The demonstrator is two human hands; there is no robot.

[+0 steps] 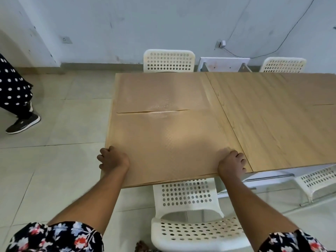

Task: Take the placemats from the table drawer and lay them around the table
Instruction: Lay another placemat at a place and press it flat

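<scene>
Placemats, two tan ones that nearly match the wood, lie on the left end of the table (272, 115): the near placemat (169, 146) reaches from the front edge back to a thin seam across the middle, and the far placemat (160, 90) runs from that seam to the back edge. The near one slightly overhangs the front edge of the table, and a faint dotted texture shows where light falls on it. The left hand (112, 158) sits at the near placemat's front left corner, fingers curled in and knuckles up, gripping or pressing the mat's edge; which of the two cannot be told. The right hand (231, 165) is at the front right corner in the same curled pose, over the mat's right edge, just beside the line where the table's two panels meet. Both forearms come in from floral sleeves at the bottom. A white perforated chair (190, 215) stands under the front edge between the arms, and a second white chair (169, 60) stands at the far side against the wall. At the left, another person's polka-dot clothing (12, 88) and a dark shoe (23, 123) show on the tiled floor.
</scene>
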